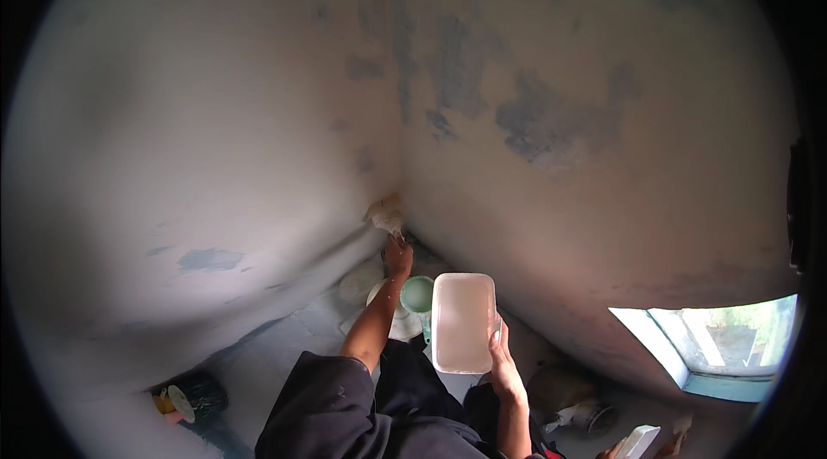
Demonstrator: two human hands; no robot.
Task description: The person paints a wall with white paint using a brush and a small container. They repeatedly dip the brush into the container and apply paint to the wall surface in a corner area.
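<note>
My left hand (399, 258) stretches forward into the corner, closed on the handle of a wide paintbrush (386, 212) smeared with pale paint. The brush head lies against the left wall (213, 155) close to where the walls meet. Nearer to me, my right hand (506, 361) grips the right side of a white rectangular tray (463, 323), with the thumb at its rim. The tray's inside looks coated with pale paint, though its depth cannot be told. Below and between my arms, a green dipper (417, 295) with pale liquid sits over a white bucket (405, 328), partly hidden.
Grey patches mark the right wall (581, 213). A low window (730, 342) opens at the right. Dark containers (205, 396) lie at lower left, and a stained bucket (561, 388) stands at lower right. Another person's hand (612, 451) holds a white tray (638, 443) there.
</note>
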